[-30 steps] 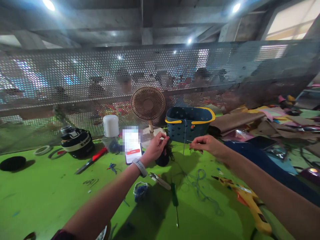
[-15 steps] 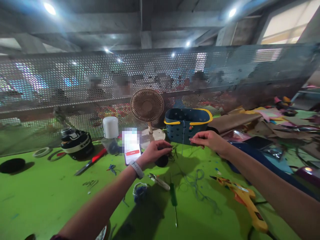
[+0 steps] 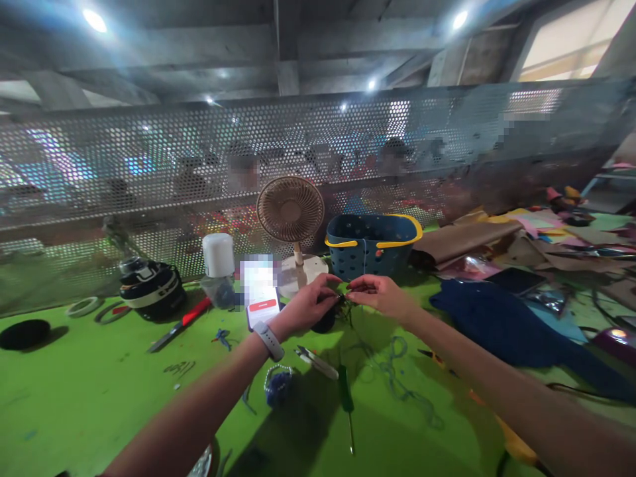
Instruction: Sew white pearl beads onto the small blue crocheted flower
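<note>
My left hand (image 3: pixel 314 303) is closed in a pinch on a small bundle of thin dark strands (image 3: pixel 346 317). From the right, my right hand (image 3: pixel 381 298) meets it there, its fingertips pressed together at the bundle; what they grip is too small to make out. A dark round object (image 3: pixel 325 320) shows partly below my left fingers. Loose pale blue yarn (image 3: pixel 397 374) lies looped on the table, nearer to me. Close by are white-handled snips (image 3: pixel 318 363), a green-handled screwdriver (image 3: pixel 345 391) and a blue piece with a bead string (image 3: pixel 279 387).
Behind my hands stand a fan (image 3: pixel 291 209), a lit phone (image 3: pixel 262 306) and a dark blue basket (image 3: pixel 370 255) with yellow handles. A red-handled knife (image 3: pixel 181 324) lies left. My right forearm partly covers a yellow glue gun (image 3: pixel 517 444); dark blue cloth (image 3: pixel 491 324) lies beyond it.
My right hand has moved left and inward from in front of the basket, and its fingertips now meet my left hand's. My left hand has stayed nearly in place.
</note>
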Demonstrator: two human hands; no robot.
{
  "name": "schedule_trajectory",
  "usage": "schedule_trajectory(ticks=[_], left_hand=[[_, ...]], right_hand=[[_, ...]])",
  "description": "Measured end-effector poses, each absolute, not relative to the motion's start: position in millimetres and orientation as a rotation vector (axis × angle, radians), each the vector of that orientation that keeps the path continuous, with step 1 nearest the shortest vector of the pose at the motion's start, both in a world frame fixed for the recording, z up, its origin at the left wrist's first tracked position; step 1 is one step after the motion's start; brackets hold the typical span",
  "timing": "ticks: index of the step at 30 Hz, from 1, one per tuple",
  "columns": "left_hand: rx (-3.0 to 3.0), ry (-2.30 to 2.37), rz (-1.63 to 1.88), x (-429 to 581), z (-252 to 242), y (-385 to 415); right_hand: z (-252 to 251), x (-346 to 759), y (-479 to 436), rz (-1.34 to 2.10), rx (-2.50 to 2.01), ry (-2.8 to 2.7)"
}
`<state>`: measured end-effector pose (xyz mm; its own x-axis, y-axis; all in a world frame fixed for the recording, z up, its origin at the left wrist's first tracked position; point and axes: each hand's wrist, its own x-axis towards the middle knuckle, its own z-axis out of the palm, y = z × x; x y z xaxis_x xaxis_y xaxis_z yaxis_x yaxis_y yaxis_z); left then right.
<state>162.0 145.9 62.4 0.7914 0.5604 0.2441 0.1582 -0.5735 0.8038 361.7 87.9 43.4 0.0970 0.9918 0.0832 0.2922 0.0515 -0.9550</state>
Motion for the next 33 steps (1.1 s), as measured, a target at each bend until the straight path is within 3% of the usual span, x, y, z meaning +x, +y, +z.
schedule_trajectory(ticks=[12,33], left_hand=[[2.442,0.602,0.63,158.2,58.0,150.9],[2.599,0.68,0.819,156.6,55.0,150.5]], right_hand=[[52.5,358.2,76.8,0.675,-1.493,-1.534],[53.3,357.9,64.4,0.616,-1.489,-1.636]])
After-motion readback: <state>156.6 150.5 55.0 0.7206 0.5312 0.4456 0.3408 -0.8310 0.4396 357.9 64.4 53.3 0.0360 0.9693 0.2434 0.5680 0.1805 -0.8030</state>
